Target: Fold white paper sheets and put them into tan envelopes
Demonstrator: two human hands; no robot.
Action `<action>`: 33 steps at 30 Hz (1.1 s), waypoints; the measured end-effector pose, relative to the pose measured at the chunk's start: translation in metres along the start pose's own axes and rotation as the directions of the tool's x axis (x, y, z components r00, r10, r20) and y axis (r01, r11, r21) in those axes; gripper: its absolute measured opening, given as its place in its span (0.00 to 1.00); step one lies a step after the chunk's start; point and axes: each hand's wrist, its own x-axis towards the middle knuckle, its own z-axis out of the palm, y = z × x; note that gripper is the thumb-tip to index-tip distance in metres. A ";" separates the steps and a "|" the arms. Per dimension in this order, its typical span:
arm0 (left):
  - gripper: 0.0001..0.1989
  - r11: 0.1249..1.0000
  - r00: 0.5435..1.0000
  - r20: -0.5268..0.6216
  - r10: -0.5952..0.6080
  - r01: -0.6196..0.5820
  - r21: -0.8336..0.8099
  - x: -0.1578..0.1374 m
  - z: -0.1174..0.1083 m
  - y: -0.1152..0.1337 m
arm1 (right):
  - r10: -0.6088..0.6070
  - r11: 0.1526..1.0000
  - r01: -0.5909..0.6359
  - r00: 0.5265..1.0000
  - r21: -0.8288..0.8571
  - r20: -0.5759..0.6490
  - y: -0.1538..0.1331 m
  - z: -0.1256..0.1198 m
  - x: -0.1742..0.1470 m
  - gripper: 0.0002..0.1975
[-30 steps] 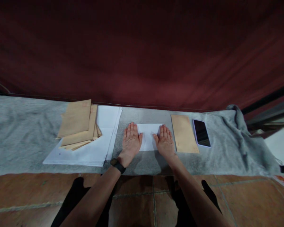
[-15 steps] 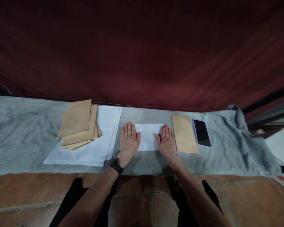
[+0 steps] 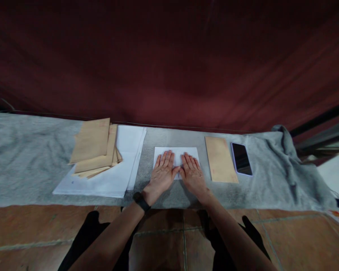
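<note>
Dark red drape (image 3: 169, 75) fills the far side from end to end, and brown floor tiles (image 3: 302, 241) run along the near side. Between them a long grey cloth (image 3: 31, 162) stretches across, smooth in the middle and rumpled toward both ends. Over on the left lie large white sheets (image 3: 101, 188), with a loose, fanned heap of brown envelopes (image 3: 92, 141) on top of them. The paper (image 3: 177, 160), small and white, lies flat on the cloth in the middle, between that pile and a lone envelope (image 3: 221, 160) on the right. The left hand (image 3: 162, 171) and right hand (image 3: 192, 173) rest on it side by side, palms down, fingers straight, gripping nothing; I can't tell whether the thumbs touch. Beyond the lone envelope is a phone (image 3: 241, 159), dark screen up. A black band (image 3: 141, 201) circles the left wrist.
</note>
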 end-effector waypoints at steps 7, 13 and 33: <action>0.34 0.997 0.998 -0.021 -0.054 0.055 0.046 -0.002 0.002 -0.002 | 0.041 0.998 -0.042 0.999 -0.046 -0.019 0.007 -0.003 -0.003 0.30; 0.34 0.996 0.997 -0.032 -0.071 0.073 0.046 -0.004 0.000 -0.003 | 0.065 0.996 -0.066 0.998 -0.068 -0.014 0.014 -0.004 -0.004 0.31; 0.33 0.996 0.999 -0.044 -0.031 0.034 0.078 -0.006 -0.002 -0.003 | 0.112 0.993 -0.115 0.991 -0.029 -0.073 0.034 0.002 -0.004 0.29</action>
